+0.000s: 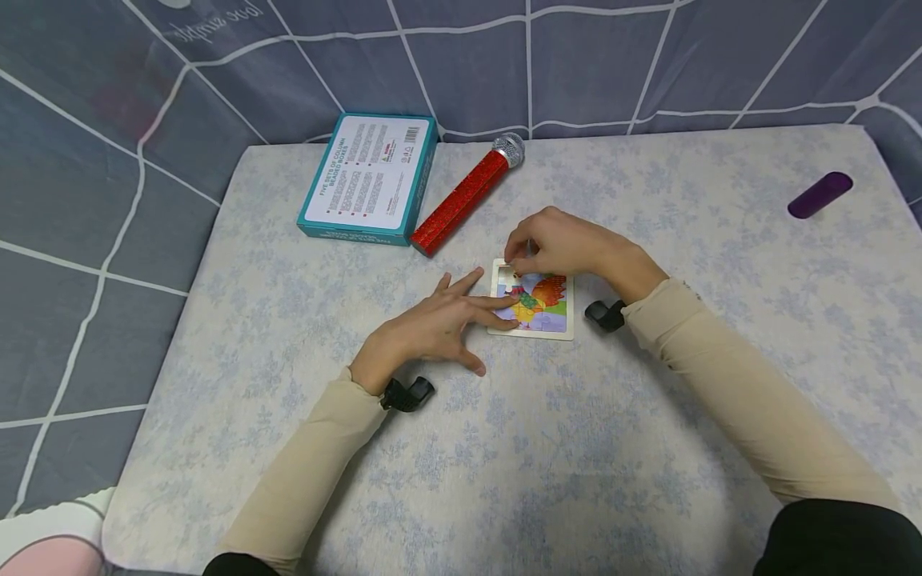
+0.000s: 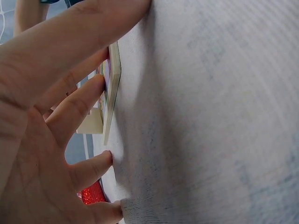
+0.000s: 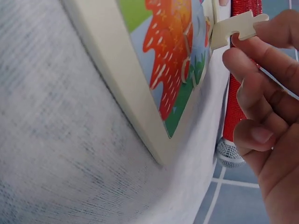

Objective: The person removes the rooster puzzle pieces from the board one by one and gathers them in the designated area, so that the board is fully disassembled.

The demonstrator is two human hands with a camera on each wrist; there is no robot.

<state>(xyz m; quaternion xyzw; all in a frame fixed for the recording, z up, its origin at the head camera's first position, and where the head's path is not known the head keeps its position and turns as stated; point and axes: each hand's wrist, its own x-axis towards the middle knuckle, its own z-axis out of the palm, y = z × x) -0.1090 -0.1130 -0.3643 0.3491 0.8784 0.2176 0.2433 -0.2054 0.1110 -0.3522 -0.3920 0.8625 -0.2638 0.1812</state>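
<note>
At far edge of puzzle (image 1: 543,308), right hand (image 1: 565,242) pinches piece (image 3: 236,28); left hand (image 1: 435,320), spread, touches left side; tablecloth (image 1: 569,448) broad nearside.

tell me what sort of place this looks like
Probably a room at home, perhaps a play area: a small picture puzzle and a red glittery microphone lie on a cloth-covered table, with grid-patterned fabric behind.

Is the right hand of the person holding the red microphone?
No, the right hand pinches a puzzle piece, while the microphone lies on the table.
</note>
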